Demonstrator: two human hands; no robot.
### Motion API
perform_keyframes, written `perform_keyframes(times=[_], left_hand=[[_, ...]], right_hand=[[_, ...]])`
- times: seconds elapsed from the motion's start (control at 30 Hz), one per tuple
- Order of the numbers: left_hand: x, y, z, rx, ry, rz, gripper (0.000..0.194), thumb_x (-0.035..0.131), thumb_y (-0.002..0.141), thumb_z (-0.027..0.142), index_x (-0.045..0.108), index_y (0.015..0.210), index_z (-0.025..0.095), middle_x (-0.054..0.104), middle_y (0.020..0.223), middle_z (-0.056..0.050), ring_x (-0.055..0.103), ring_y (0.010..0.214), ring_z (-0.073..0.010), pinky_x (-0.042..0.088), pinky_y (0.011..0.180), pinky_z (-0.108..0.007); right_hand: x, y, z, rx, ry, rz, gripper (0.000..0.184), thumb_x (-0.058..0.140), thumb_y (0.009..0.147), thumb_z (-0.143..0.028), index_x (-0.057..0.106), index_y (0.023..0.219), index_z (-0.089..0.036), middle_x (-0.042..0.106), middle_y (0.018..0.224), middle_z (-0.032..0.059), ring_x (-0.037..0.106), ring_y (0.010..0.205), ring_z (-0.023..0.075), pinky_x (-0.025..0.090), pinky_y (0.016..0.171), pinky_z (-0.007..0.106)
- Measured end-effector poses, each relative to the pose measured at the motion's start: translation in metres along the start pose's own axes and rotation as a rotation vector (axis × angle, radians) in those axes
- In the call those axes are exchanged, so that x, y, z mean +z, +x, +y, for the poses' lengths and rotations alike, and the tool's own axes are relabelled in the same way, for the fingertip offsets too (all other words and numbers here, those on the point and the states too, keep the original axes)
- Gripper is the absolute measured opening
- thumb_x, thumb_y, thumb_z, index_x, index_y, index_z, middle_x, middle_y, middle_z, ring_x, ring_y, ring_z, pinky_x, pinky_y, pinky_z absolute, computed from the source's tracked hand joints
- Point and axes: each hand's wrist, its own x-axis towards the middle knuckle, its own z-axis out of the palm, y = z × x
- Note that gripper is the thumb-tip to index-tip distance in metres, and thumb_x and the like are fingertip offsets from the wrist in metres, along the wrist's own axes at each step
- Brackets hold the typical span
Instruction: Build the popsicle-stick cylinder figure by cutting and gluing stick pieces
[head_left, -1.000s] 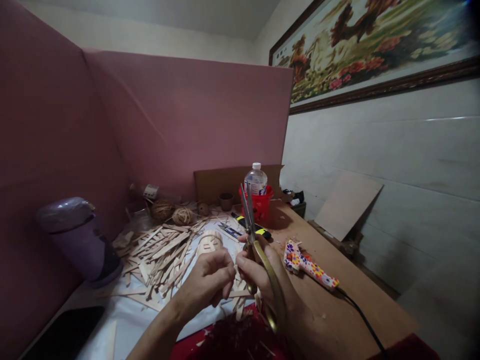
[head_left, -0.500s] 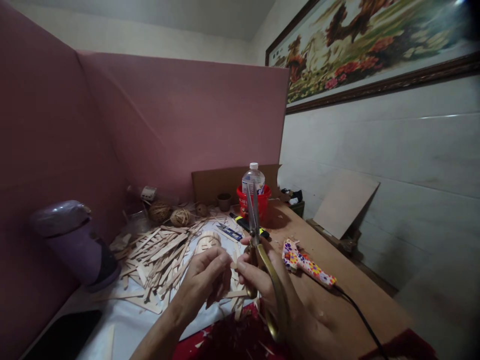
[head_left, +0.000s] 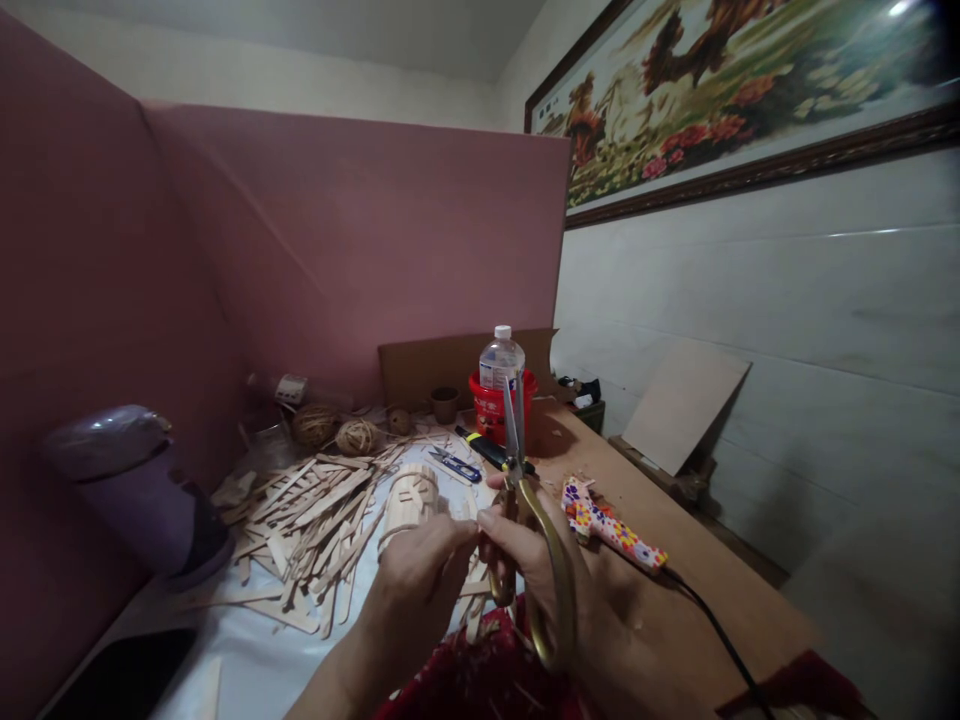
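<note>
My right hand (head_left: 547, 570) grips gold-handled scissors (head_left: 534, 540), their closed blades pointing up toward the bottle. My left hand (head_left: 420, 580) is curled, its fingertips pinched together right beside my right thumb; what they pinch is too small to make out. Just beyond both hands stands a small round model built of wooden sticks (head_left: 409, 496). A heap of loose wooden sticks (head_left: 315, 510) is spread on the white sheet to the left of my hands.
A flower-patterned glue gun (head_left: 607, 527) with a black cord lies on the wooden table at right. Behind are a red bucket (head_left: 491, 410) with a water bottle (head_left: 501, 360), blue snips (head_left: 457, 465), twine balls (head_left: 352, 436), and a purple appliance (head_left: 127, 490) at left.
My hands have drawn closer together and the scissor blades have shut and swung more upright. The view has shifted slightly right.
</note>
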Motion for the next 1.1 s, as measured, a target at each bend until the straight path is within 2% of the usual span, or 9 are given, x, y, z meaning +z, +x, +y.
perform_keyframes(times=[0.07, 0.17, 0.23, 0.33, 0.43, 0.6, 0.77, 0.93, 1.1], left_hand=[[0.001, -0.001, 0.001, -0.038, -0.046, 0.034, 0.013, 0.059, 0.082, 0.022, 0.072, 0.084, 0.021, 0.065, 0.067, -0.004, 0.056, 0.059, -0.0137, 0.042, 0.059, -0.024], [0.004, -0.001, 0.001, -0.254, -0.262, 0.074, 0.016, 0.061, 0.081, 0.033, 0.067, 0.081, 0.018, 0.059, 0.059, -0.001, 0.05, 0.046, -0.0105, 0.039, 0.043, -0.021], [0.006, 0.0, -0.001, -0.397, -0.43, 0.035, 0.024, 0.062, 0.079, 0.04, 0.063, 0.075, 0.017, 0.057, 0.056, 0.0, 0.047, 0.039, -0.009, 0.035, 0.034, -0.019], [0.009, 0.002, -0.005, -0.484, -0.589, -0.054, 0.031, 0.064, 0.076, 0.045, 0.059, 0.072, 0.015, 0.059, 0.054, -0.001, 0.047, 0.035, -0.0086, 0.036, 0.03, -0.018], [0.01, 0.004, -0.009, -0.514, -0.676, -0.097, 0.032, 0.065, 0.076, 0.044, 0.058, 0.068, 0.014, 0.06, 0.05, -0.001, 0.046, 0.03, -0.0068, 0.034, 0.029, -0.016], [0.009, 0.005, -0.009, -0.522, -0.766, 0.021, 0.027, 0.066, 0.077, 0.035, 0.055, 0.064, 0.014, 0.06, 0.048, 0.001, 0.044, 0.028, -0.0057, 0.029, 0.027, -0.014], [0.009, 0.005, -0.009, -0.537, -0.838, 0.082, 0.023, 0.07, 0.072, 0.031, 0.056, 0.064, 0.015, 0.061, 0.051, 0.001, 0.046, 0.029, -0.0072, 0.029, 0.025, -0.015], [0.01, 0.005, -0.008, -0.576, -0.901, 0.081, 0.021, 0.071, 0.071, 0.029, 0.057, 0.067, 0.015, 0.061, 0.051, 0.001, 0.047, 0.029, -0.0077, 0.032, 0.025, -0.015], [0.009, 0.006, -0.007, -0.566, -0.91, 0.049, 0.02, 0.067, 0.074, 0.029, 0.058, 0.067, 0.014, 0.062, 0.054, -0.001, 0.048, 0.031, -0.0079, 0.036, 0.027, -0.017]], right_hand=[[-0.001, 0.001, -0.002, -0.028, 0.014, 0.013, 0.028, 0.064, 0.074, -0.025, 0.051, 0.098, -0.018, 0.055, 0.065, -0.0051, 0.052, 0.053, 0.011, 0.04, 0.048, 0.022], [-0.001, 0.002, -0.007, -0.049, 0.0, 0.024, 0.037, 0.069, 0.069, -0.022, 0.049, 0.101, -0.019, 0.055, 0.066, -0.0058, 0.053, 0.054, 0.0107, 0.041, 0.048, 0.021], [0.0, 0.002, -0.009, -0.061, -0.037, 0.019, 0.042, 0.071, 0.066, -0.022, 0.049, 0.102, -0.019, 0.054, 0.064, -0.0069, 0.051, 0.053, 0.0104, 0.039, 0.047, 0.02], [0.003, 0.002, -0.009, -0.112, -0.076, 0.032, 0.039, 0.07, 0.066, -0.021, 0.05, 0.1, -0.02, 0.055, 0.065, -0.0066, 0.051, 0.054, 0.0104, 0.039, 0.048, 0.02], [0.005, 0.003, -0.006, -0.149, -0.068, 0.016, 0.039, 0.07, 0.067, -0.022, 0.05, 0.1, -0.02, 0.057, 0.067, -0.0062, 0.054, 0.057, 0.0111, 0.042, 0.051, 0.021], [0.003, 0.003, -0.001, -0.115, -0.052, 0.052, 0.04, 0.07, 0.07, -0.029, 0.05, 0.104, -0.02, 0.055, 0.068, -0.0066, 0.053, 0.054, 0.0103, 0.042, 0.05, 0.021], [0.003, 0.002, 0.006, -0.077, -0.006, -0.037, 0.043, 0.072, 0.068, -0.024, 0.045, 0.102, -0.02, 0.055, 0.064, -0.0071, 0.055, 0.057, 0.0113, 0.043, 0.054, 0.023], [0.007, 0.003, 0.009, -0.087, 0.034, -0.073, 0.044, 0.069, 0.07, -0.024, 0.043, 0.105, -0.02, 0.053, 0.064, -0.0075, 0.056, 0.055, 0.0121, 0.045, 0.056, 0.025], [0.005, 0.004, 0.003, -0.092, -0.01, -0.048, 0.04, 0.068, 0.07, -0.023, 0.045, 0.102, -0.019, 0.053, 0.065, -0.0074, 0.054, 0.056, 0.0104, 0.044, 0.054, 0.023]])
